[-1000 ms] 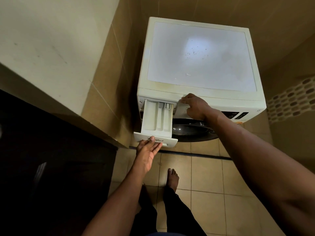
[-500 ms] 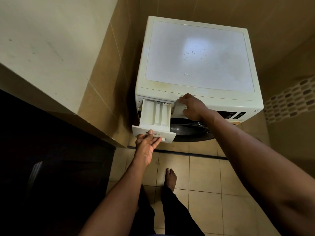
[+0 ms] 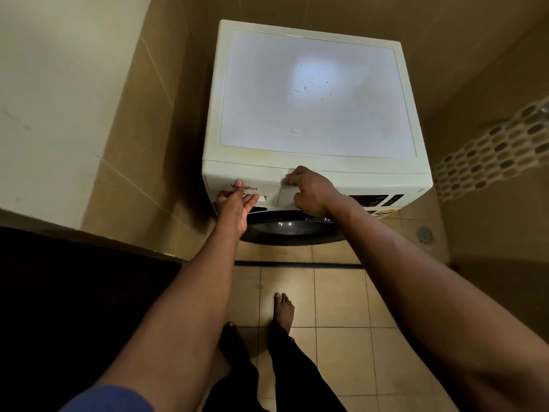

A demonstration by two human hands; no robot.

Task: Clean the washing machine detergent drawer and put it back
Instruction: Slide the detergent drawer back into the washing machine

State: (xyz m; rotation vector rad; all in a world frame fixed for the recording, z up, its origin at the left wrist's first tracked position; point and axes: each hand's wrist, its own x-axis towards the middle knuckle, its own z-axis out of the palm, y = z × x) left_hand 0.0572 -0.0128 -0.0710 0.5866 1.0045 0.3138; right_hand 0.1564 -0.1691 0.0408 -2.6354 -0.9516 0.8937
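- At the washer (image 3: 315, 93) front, the drawer (image 3: 252, 189) sits flush in its slot; refitting looks nearly done.
- Left hand (image 3: 234, 205) fingers are straight, pressing its face; right hand (image 3: 309, 190) fingers are curled on the panel beside it, holding nothing.
- Next, I judge: one firm push to seat it, then release.

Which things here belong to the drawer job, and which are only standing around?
Job: detergent drawer, washing machine, left hand pressing the drawer front, right hand braced on the machine.
Not part: floor drain, mosaic tile strip, round door.
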